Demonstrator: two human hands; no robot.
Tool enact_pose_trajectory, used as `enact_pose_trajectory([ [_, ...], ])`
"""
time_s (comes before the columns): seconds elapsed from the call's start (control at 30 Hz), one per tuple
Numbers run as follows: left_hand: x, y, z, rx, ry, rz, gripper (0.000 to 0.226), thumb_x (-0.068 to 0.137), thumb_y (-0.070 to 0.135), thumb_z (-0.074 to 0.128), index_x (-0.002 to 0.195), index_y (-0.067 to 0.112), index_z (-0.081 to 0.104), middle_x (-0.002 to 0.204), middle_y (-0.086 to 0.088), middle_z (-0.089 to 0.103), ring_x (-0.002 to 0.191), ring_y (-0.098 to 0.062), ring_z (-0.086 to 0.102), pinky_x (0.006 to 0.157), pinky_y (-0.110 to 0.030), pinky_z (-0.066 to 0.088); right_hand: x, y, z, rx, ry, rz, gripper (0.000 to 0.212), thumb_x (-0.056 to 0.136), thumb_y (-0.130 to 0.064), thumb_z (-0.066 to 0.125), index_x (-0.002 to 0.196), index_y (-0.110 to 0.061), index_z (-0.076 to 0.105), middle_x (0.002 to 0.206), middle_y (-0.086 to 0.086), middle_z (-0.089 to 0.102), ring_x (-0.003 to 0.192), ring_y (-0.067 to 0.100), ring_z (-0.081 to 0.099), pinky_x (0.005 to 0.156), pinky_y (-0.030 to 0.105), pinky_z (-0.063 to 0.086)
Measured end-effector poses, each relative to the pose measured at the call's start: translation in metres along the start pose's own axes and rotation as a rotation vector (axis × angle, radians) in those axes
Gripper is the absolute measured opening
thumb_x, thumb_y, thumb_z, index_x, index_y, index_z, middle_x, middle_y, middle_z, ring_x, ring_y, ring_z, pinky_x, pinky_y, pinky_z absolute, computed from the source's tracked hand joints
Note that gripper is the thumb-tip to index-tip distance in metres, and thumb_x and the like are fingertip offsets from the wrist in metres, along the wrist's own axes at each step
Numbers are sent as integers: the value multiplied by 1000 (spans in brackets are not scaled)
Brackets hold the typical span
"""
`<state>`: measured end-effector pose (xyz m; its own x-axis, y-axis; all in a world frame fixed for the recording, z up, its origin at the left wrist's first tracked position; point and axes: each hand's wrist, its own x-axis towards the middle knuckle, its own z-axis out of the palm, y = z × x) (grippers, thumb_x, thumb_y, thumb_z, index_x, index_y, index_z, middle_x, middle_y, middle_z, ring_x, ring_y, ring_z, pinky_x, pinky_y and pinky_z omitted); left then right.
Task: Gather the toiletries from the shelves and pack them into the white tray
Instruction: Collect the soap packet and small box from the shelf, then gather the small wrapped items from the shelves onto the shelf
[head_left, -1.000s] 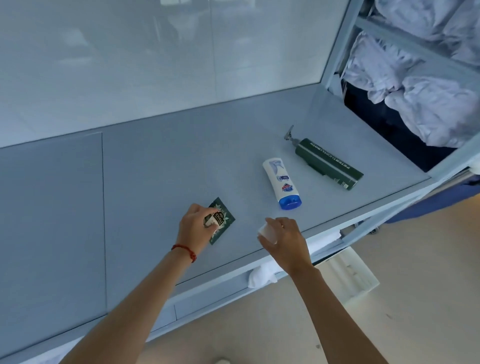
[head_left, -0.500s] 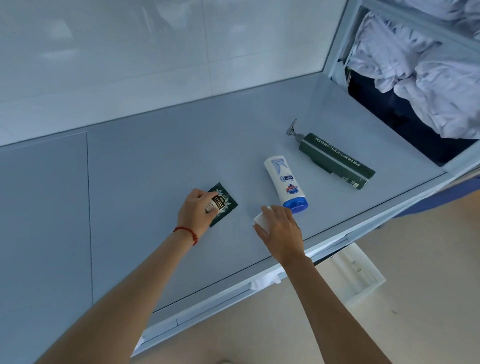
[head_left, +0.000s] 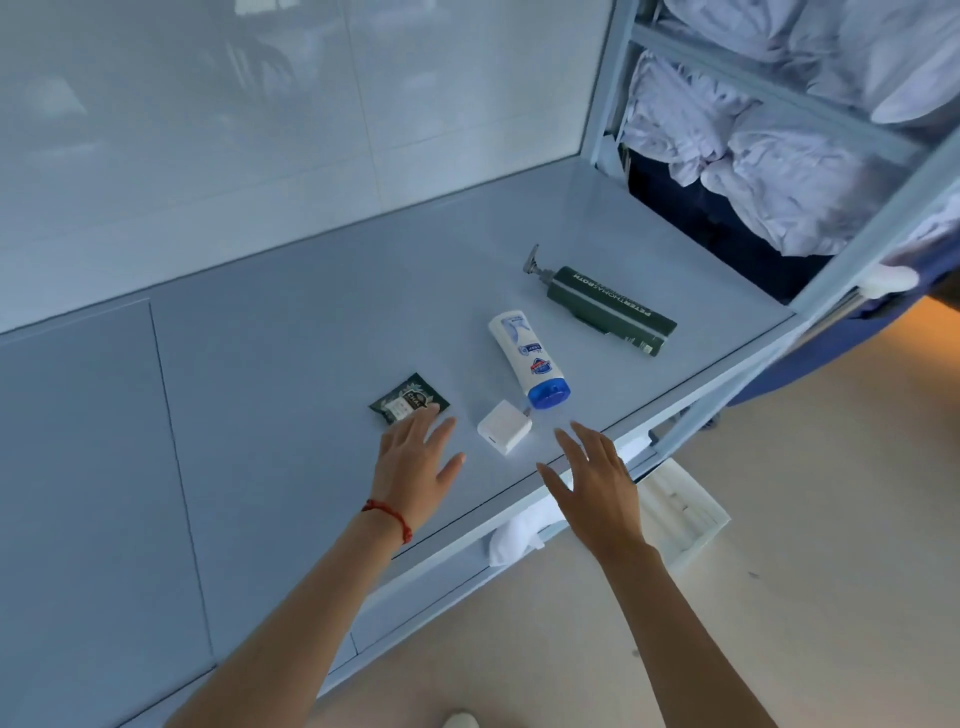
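- both hands have let go since half a second ago: the left hand (head_left: 415, 462) has come off the dark green sachet (head_left: 409, 402), and the right hand (head_left: 597, 483) has released the small white box (head_left: 504, 427), which now lies bare on the shelf.
- left hand hovers flat with fingers straight and spread, holding nothing; its fingertips sit just at the near edge of the sachet, and whether they touch it cannot be told.
- right hand is likewise spread and loose, holding nothing, apart from the box and just to its right, over the front edge of the shelf.
- a red string bracelet (head_left: 389, 517) circles the left wrist.
- on the grey shelf (head_left: 260, 415) the toiletries lie in a loose row: sachet at the left, white box just beside it, then a white bottle with a blue cap (head_left: 527, 358) lying on its side, cap toward the person and close to the box.
- farther back and right lies a dark green pump bottle (head_left: 608, 309), on its side, pump head pointing away, well apart from the white bottle.
- the white tray (head_left: 691, 514) sits lower down, beyond the shelf's front edge to the right, partly hidden by the right forearm; its contents cannot be made out.
- a white cloth (head_left: 514, 535) hangs from the shelf's front rail beside the tray.
- crumpled white linen (head_left: 779, 182) fills the rack at the upper right.
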<state>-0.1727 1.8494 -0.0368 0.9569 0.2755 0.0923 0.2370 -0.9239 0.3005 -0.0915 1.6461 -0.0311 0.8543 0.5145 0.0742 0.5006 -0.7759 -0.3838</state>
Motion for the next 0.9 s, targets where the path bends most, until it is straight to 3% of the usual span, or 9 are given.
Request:
enact_pose_trajectory([
  [0.07,-9,16,3,24,-6,68,39,78,34,57,106,7,62,109,-20,64,100,-36,61,81,-51,49,-20,15,-9,-13,53,23,44,86,-35,60,123,-12,55,131,10,54,120,30,50,87,45,48],
  [0.13,-16,33,5,3,-15,137,46,67,24,77,106,7,60,107,-22,64,99,-37,61,81,-51,49,-39,32,-18,-22,89,75,42,83,-37,58,117,-11,60,124,10,59,114,31,55,82,46,51],
  [0.23,-25,64,7,-1,-76,202,50,62,24,81,105,6,62,106,-21,65,96,-36,63,80,-49,51,-75,60,-35,-27,104,195,48,82,-43,49,117,-12,59,124,10,59,115,30,54,84,45,50],
  [0.33,-30,101,14,35,-153,265,44,82,43,55,106,7,62,106,-19,66,96,-35,64,78,-48,52,-119,94,-52,-72,128,289,53,84,-48,38,114,-9,60,120,12,62,110,30,57,82,44,51],
  [0.4,-33,131,19,38,-223,291,60,91,52,23,107,9,62,107,-16,67,98,-32,64,79,-46,52,-149,117,-63,-79,146,372,55,83,-48,37,112,-9,61,118,13,62,107,30,59,79,43,52],
  [0.47,-37,163,29,29,-236,336,69,92,53,9,108,11,61,109,-14,67,100,-31,63,80,-44,52,-179,141,-74,-77,171,457,55,82,-49,38,111,-9,62,117,13,63,106,30,59,78,42,52],
  [0.63,-53,264,56,-21,-260,516,59,92,52,9,114,14,47,112,-15,65,102,-30,62,81,-45,52,-255,200,-104,-69,243,626,66,88,-59,25,111,-9,61,116,13,63,106,30,59,78,43,52],
  [0.9,-93,450,109,-24,-322,783,67,93,51,6,108,9,57,105,-15,67,96,-29,63,76,-43,54,-384,299,-163,-88,327,896,73,91,-60,12,105,-12,64,111,10,66,101,27,61,71,38,54],
])
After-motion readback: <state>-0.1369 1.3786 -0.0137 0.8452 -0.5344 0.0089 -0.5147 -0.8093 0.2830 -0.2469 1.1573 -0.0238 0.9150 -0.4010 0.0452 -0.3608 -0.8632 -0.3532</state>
